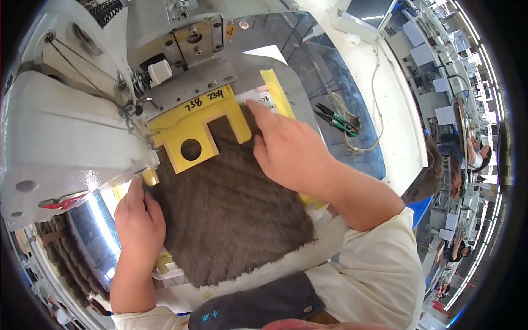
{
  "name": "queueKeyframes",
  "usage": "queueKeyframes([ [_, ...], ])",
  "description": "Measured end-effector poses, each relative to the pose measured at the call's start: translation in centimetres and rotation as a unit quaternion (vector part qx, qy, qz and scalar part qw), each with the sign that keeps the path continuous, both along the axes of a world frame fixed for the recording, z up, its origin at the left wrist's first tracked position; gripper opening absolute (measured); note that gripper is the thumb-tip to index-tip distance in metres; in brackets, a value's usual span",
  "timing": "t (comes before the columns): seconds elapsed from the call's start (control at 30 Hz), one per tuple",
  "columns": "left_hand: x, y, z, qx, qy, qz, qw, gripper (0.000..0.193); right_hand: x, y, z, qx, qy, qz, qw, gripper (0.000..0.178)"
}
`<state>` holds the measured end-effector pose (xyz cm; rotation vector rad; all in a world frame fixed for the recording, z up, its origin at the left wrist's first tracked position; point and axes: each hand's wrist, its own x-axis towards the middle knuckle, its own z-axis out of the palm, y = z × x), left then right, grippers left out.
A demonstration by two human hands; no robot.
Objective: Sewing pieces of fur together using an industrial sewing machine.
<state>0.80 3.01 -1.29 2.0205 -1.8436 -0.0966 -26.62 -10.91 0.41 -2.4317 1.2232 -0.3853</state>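
A brown furry fabric piece (231, 214) lies flat on the metal bed of a sewing machine (71, 132). A yellow template (190, 129) with a round hole and a square notch sits on the fabric's far edge, under the machine's metal clamp plate (192, 85). My right hand (291, 151) presses flat on the fabric's right side, its forefinger reaching a yellow strip (278, 93) beside the template. My left hand (140, 217) rests on the fabric's left edge, fingers pressed down beside the machine head. Neither hand grips anything.
Green-handled snips (338, 121) and a tangle of cord (363, 140) lie on the table to the right. A stack of brown fabric (66, 253) sits at the lower left. A white fleece edge (308, 250) hangs toward me. Other workstations and people fill the far right.
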Motion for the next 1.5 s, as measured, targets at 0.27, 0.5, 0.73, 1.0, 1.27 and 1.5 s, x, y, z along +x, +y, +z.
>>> queueKeyframes([
  [0.27, 0.2, 0.1, -0.2, 0.018, -0.012, 0.002, 1.0, 0.029, 0.1, 0.5, 0.5, 0.014, 0.045, 0.005, 0.999, 0.046],
  [0.5, 0.5, 0.3, 0.2, 0.034, -0.011, -0.002, 0.999, 0.035, 0.1, 0.1, 0.5, 0.0, 0.031, 0.032, 0.999, 0.044],
  [0.73, 0.0, -0.3, 0.5, 0.032, 0.034, 0.011, 0.999, 0.033, 0.3, -0.4, 0.5, -0.02, 0.005, 0.027, 0.999, 0.037],
  [1.0, 0.0, -0.4, 0.2, 0.07, 0.032, 0.042, 0.996, 0.042, 1.0, -0.2, 0.5, -0.04, -0.003, 0.015, 0.999, 0.031],
  [1.27, -0.3, 0.3, -0.5, 0.04, -0.075, 0.0, 0.996, 0.048, 1.0, 0.3, 0.3, -0.047, 0.003, 0.007, 0.999, 0.032],
  [1.5, 0.0, 0.0, -0.5, 0.043, -0.108, -0.024, 0.993, 0.041, 1.1, 0.1, 0.4, -0.036, 0.017, -0.015, 0.999, 0.032],
])
